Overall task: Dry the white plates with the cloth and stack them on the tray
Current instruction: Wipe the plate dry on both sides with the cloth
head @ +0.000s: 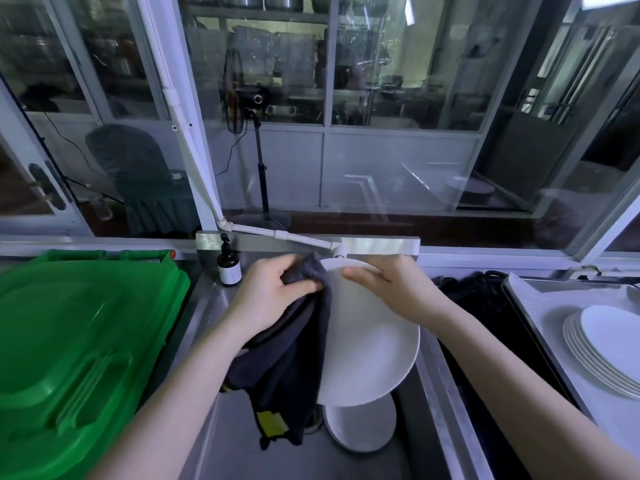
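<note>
Here, left hand [268,292] fisted round cloth [287,362], right hand [388,289] gripping plate [370,348], edge cloth-hidden.

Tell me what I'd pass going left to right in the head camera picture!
Green bin lid, brown pump bottle, dark cloth in the left hand, white plate held by the right hand, stack of white plates on the tray.

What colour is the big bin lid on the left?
Bright green bin lid, seen in the head view.
</note>
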Tool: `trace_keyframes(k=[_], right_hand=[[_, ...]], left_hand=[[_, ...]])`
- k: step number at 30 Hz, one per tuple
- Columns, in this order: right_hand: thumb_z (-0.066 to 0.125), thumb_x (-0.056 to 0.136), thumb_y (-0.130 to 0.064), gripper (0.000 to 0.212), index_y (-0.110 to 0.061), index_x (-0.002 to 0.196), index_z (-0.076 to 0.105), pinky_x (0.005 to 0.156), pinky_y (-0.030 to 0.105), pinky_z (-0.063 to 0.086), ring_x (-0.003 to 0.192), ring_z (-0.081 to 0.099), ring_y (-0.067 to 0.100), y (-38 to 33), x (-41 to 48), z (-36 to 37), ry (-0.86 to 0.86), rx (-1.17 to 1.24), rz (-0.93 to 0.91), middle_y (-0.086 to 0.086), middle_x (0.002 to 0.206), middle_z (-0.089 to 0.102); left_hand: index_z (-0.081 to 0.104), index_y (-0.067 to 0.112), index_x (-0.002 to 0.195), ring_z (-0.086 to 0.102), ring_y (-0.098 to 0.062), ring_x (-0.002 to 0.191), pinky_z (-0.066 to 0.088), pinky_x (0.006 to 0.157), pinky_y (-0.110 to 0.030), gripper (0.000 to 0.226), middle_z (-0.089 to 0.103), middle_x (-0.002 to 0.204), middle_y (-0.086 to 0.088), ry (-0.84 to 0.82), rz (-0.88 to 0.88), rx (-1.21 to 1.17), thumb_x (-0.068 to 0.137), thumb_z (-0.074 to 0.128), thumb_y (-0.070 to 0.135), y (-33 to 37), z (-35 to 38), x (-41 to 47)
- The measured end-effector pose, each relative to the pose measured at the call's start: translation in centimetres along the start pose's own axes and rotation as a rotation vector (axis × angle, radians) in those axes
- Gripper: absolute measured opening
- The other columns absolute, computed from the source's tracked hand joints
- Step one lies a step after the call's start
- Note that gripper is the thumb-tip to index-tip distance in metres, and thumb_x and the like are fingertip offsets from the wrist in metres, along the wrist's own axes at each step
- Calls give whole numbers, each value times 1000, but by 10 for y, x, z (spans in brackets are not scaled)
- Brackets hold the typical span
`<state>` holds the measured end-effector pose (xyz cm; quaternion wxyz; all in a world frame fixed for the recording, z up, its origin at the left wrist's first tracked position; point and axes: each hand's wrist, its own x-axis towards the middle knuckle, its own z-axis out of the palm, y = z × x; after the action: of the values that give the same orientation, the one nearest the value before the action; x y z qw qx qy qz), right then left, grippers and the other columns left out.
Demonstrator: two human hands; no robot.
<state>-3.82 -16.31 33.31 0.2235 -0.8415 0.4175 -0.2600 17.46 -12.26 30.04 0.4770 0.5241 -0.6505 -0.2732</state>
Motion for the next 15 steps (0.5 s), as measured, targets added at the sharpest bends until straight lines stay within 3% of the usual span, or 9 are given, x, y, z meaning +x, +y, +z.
trace_keyframes(k=[2, 4, 6, 8, 9, 11, 13, 15], right_hand=[[62, 95, -41, 54, -2, 65, 40, 52, 26, 22, 56, 27, 11, 4, -3, -2, 86, 39, -14, 1, 60, 30], [62, 96, -44, 54, -13, 61, 34, 51, 27, 22, 54, 28, 10, 12, -9, 1, 206, 210, 102, -4, 58, 30], [61, 96, -44, 53, -10, 60, 43, 54, 28, 27, 57, 36, 12, 17, -16, 14, 352, 515, 270, -3, 59, 37], [60, 98, -41, 48, -9, 63, 56, 58, 30, 33, 60, 44, 12, 20, -24, 29, 430, 643, 376, -3, 61, 47], [59, 98, -41, 45, -17, 60, 57, 56, 28, 34, 57, 44, 10, 21, -28, 34, 425, 629, 392, -7, 59, 48], [60, 97, -41, 47, -22, 55, 48, 50, 25, 30, 51, 38, 7, 23, -32, 36, 360, 552, 345, -11, 52, 43], [62, 95, -41, 51, -21, 57, 35, 48, 24, 23, 49, 28, 6, 19, -28, 31, 242, 339, 235, -10, 50, 33], [64, 95, -38, 54, -21, 58, 28, 49, 24, 23, 49, 27, 8, 7, -21, 33, 127, 82, 72, -8, 51, 27]], left_hand=[[73, 43, 86, 66, 3, 82, 48, 75, -12, 19, 75, 87, 17, 46, -22, -82, 74, 75, 28, 0, -2, -3], [72, 49, 87, 66, 9, 82, 45, 72, -7, 21, 74, 88, 20, 188, -115, -200, 76, 72, 31, -8, 3, -11], [73, 42, 90, 68, 3, 84, 48, 76, -17, 15, 76, 90, 14, 346, -260, -391, 78, 70, 33, -19, 13, -22], [74, 32, 89, 69, -5, 85, 51, 79, -30, 8, 76, 90, 7, 404, -352, -455, 81, 72, 30, -25, 15, -28], [74, 30, 87, 68, -6, 84, 53, 81, -33, 5, 76, 88, 6, 392, -356, -409, 82, 73, 29, -27, 12, -29], [71, 32, 80, 63, 1, 75, 50, 76, -23, 9, 74, 79, 10, 294, -267, -219, 82, 75, 24, -30, 1, -24], [69, 34, 75, 57, 7, 65, 43, 64, -13, 18, 70, 72, 15, 130, -142, -7, 81, 78, 20, -26, -7, -16], [70, 36, 74, 53, 3, 64, 40, 63, -18, 19, 68, 70, 14, -85, -77, 134, 77, 81, 21, -19, -9, -8]])
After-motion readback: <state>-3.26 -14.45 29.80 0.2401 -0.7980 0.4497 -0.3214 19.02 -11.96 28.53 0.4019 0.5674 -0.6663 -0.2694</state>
